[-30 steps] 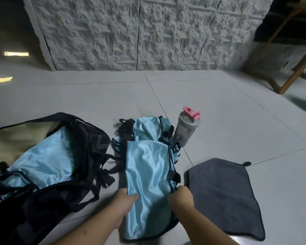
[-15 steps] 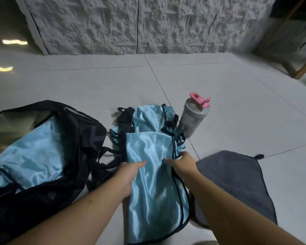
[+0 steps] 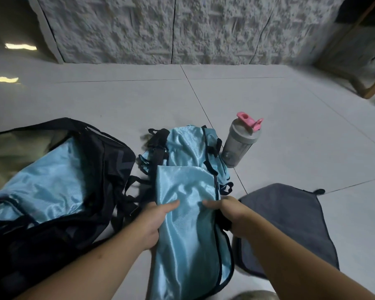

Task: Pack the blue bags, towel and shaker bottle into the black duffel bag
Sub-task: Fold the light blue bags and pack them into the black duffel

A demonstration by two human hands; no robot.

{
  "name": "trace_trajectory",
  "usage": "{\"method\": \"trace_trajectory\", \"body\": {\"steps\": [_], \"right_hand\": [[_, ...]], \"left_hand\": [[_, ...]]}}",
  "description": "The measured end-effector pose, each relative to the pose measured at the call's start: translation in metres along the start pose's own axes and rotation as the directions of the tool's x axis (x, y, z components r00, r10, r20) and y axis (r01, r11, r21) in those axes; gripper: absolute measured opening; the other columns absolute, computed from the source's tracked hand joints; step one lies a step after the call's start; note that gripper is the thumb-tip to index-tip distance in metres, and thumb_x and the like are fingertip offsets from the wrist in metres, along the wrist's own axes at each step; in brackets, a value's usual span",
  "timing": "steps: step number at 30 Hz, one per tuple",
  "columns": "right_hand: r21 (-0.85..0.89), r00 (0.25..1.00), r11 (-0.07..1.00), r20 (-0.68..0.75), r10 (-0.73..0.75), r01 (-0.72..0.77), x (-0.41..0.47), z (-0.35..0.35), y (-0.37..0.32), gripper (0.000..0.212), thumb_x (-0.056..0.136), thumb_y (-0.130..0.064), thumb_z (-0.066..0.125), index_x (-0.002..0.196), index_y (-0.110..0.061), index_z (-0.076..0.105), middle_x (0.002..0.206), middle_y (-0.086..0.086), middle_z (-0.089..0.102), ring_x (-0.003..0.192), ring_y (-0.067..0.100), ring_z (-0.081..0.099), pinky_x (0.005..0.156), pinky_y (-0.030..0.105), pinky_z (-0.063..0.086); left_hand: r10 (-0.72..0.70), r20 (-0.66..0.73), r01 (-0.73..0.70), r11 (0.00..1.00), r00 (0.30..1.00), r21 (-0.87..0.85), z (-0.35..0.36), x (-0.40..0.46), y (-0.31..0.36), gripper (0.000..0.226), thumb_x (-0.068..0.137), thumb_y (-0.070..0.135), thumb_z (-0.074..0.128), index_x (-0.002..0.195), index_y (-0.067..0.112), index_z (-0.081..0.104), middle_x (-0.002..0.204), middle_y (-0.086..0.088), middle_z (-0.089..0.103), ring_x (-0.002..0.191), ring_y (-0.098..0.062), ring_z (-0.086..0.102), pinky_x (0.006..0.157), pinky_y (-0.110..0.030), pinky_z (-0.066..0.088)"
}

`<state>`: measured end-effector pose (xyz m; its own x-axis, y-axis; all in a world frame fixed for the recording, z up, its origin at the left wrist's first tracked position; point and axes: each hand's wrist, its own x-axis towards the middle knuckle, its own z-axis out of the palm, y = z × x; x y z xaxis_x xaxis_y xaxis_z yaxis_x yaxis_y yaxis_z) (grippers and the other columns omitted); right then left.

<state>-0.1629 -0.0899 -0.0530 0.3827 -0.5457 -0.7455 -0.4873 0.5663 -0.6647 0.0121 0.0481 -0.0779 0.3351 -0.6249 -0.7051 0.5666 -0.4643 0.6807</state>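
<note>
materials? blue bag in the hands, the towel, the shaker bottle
Blue bag: thin satin-like synthetic, probably polyester or nylon; it shines and creases softly, with dark piping along its edges.
Towel: dark grey, matte and slightly napped, likely microfibre; there is a small hanging loop at its corner.
Shaker bottle: translucent grey plastic body, opaque grey lid, glossy pink flip cap.

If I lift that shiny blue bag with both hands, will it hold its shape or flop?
Probably flop: the blue bag already creases and sags between the left hand and right hand gripping its edges. Its satiny sheen suggests slippery fabric, so pinch firmly. It looks flat and thin, so likely light.
</note>
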Motion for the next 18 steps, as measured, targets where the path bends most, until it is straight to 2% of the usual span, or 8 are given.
{"method": "trace_trajectory", "body": {"steps": [1, 3, 5, 7, 11, 14, 16, 18], "right_hand": [[-0.013, 1.000, 1.000, 0.003, 0.008, -0.008, -0.002, 0.000, 0.002, 0.030, 0.080, -0.014, 0.083, 0.108, -0.003, 0.077, 0.107, 0.023, 0.077, 0.101, 0.044, 0.074, 0.100, 0.054, 0.054], [-0.055, 1.000, 0.998, -0.024, 0.017, -0.018, -0.006, 0.001, 0.004, 0.036, 0.071, -0.012, 0.086, 0.105, -0.004, 0.076, 0.104, 0.024, 0.077, 0.094, 0.042, 0.075, 0.087, 0.053, 0.056], [-0.079, 0.999, 0.996, -0.022, 0.030, -0.032, -0.011, 0.003, 0.006, 0.036, 0.071, -0.005, 0.085, 0.105, 0.001, 0.076, 0.101, 0.025, 0.078, 0.091, 0.041, 0.076, 0.085, 0.048, 0.060], [-0.089, 0.998, 0.994, 0.007, 0.068, -0.067, -0.014, 0.005, 0.008, 0.034, 0.073, 0.002, 0.083, 0.106, 0.007, 0.075, 0.099, 0.025, 0.078, 0.092, 0.042, 0.077, 0.090, 0.051, 0.061], [-0.185, 0.995, 0.978, -0.030, 0.091, -0.095, -0.014, 0.010, 0.014, 0.032, 0.069, 0.003, 0.084, 0.100, 0.005, 0.077, 0.091, 0.022, 0.079, 0.084, 0.041, 0.078, 0.081, 0.053, 0.064], [-0.244, 0.986, 0.970, -0.160, -0.051, 0.010, -0.013, 0.013, 0.017, 0.024, 0.068, -0.001, 0.079, 0.092, 0.003, 0.077, 0.084, 0.021, 0.079, 0.078, 0.039, 0.078, 0.074, 0.053, 0.065], [-0.205, 0.974, 0.973, -0.179, -0.142, 0.105, -0.017, 0.014, 0.020, 0.022, 0.070, -0.004, 0.076, 0.092, 0.001, 0.077, 0.084, 0.020, 0.079, 0.079, 0.038, 0.078, 0.075, 0.056, 0.064], [-0.042, 0.984, 0.992, -0.127, -0.125, 0.121, -0.022, 0.017, 0.021, 0.029, 0.076, -0.002, 0.076, 0.105, 0.002, 0.074, 0.092, 0.021, 0.079, 0.085, 0.040, 0.078, 0.082, 0.058, 0.062]], "left_hand": [[-0.007, -0.001, 0.007, 1.000, 1.000, 0.004, -0.002, 0.000, -0.003, 0.040, 0.083, 0.013, 0.082, 0.119, 0.002, 0.068, 0.106, -0.022, 0.077, 0.095, -0.040, 0.076, 0.084, -0.050, 0.062], [-0.022, -0.019, 0.023, 0.999, 1.000, 0.046, -0.005, -0.002, -0.008, 0.040, 0.081, 0.001, 0.080, 0.119, -0.001, 0.065, 0.107, -0.025, 0.075, 0.094, -0.042, 0.075, 0.081, -0.050, 0.062], [-0.038, -0.031, 0.041, 0.992, 0.999, 0.116, -0.006, -0.007, -0.015, 0.042, 0.080, -0.006, 0.079, 0.117, -0.002, 0.060, 0.107, -0.025, 0.075, 0.095, -0.041, 0.074, 0.086, -0.053, 0.061], [-0.047, -0.031, 0.052, 0.982, 0.998, 0.180, -0.005, -0.011, -0.021, 0.038, 0.083, -0.004, 0.078, 0.113, 0.000, 0.056, 0.108, -0.023, 0.073, 0.096, -0.038, 0.073, 0.089, -0.051, 0.060], [-0.018, -0.038, 0.027, 0.965, 0.999, 0.262, 0.001, -0.014, -0.025, 0.046, 0.076, 0.011, 0.086, 0.111, 0.003, 0.057, 0.105, -0.018, 0.074, 0.096, -0.034, 0.073, 0.092, -0.053, 0.059], [0.041, -0.071, -0.017, 0.953, 0.997, 0.304, 0.003, -0.017, -0.020, 0.056, 0.063, 0.025, 0.091, 0.107, 0.005, 0.064, 0.099, -0.015, 0.077, 0.090, -0.032, 0.076, 0.090, -0.051, 0.060], [0.082, -0.092, -0.051, 0.951, 0.992, 0.304, 0.002, -0.014, -0.020, 0.071, 0.048, 0.042, 0.091, 0.107, 0.010, 0.066, 0.098, -0.011, 0.078, 0.089, -0.029, 0.076, 0.089, -0.050, 0.061], [0.083, -0.068, -0.061, 0.958, 0.994, 0.279, 0.000, -0.013, -0.019, 0.079, 0.044, 0.049, 0.090, 0.110, 0.013, 0.066, 0.103, -0.008, 0.078, 0.095, -0.027, 0.076, 0.094, -0.049, 0.058]]}}
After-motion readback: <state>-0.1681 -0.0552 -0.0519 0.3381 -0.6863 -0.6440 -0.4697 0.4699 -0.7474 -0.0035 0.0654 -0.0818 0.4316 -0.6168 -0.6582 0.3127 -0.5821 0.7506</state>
